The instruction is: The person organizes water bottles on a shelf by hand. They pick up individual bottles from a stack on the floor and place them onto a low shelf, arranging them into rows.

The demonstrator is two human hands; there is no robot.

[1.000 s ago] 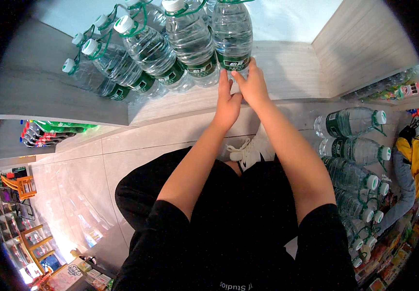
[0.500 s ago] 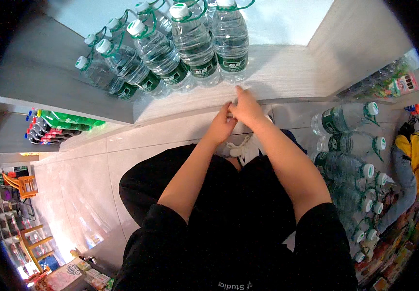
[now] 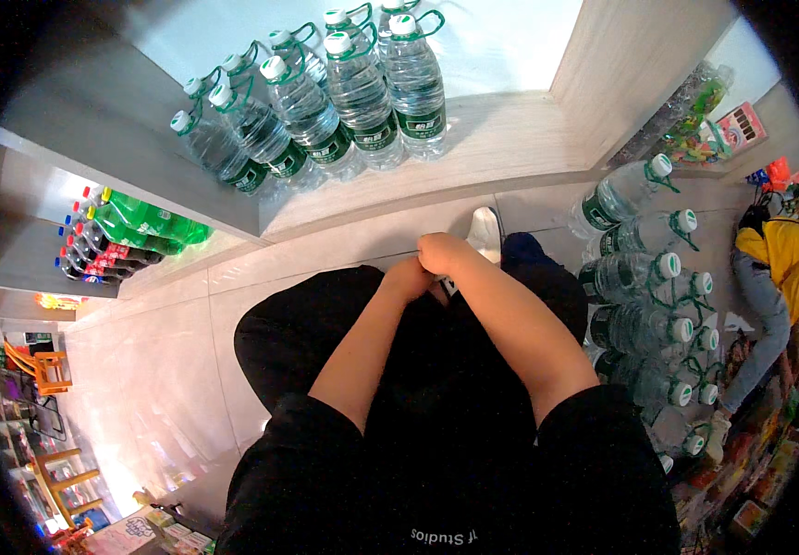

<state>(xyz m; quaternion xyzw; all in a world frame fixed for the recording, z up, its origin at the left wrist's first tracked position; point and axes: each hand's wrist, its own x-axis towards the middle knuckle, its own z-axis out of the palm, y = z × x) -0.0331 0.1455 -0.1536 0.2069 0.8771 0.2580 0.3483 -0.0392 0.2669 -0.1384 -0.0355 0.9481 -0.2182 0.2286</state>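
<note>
My left hand (image 3: 409,277) and my right hand (image 3: 444,253) meet in front of my lap, above the shoes. The right one is curled, its knuckles up, and it partly covers the fingers of the left, which are bent inward against it. Whatever lies between them, if anything, is hidden. Beyond the hands, rows of clear water bottles (image 3: 368,111) with green labels, white caps and green carry loops stand upright on a pale wooden shelf (image 3: 501,129). Neither hand touches a bottle.
More water bottles (image 3: 631,277) stand on the tiled floor (image 3: 159,351) to my right. A person in yellow (image 3: 788,264) is beyond them. Green and dark soda bottles (image 3: 131,231) fill a shelf at left. A wooden chair (image 3: 52,372) stands far left. A white shoe (image 3: 485,231) lies just past my hands.
Both hands have drawn back from the shelf edge toward my lap. The right index finger, earlier stretched toward the bottles, is now folded in. The view has shifted slightly.
</note>
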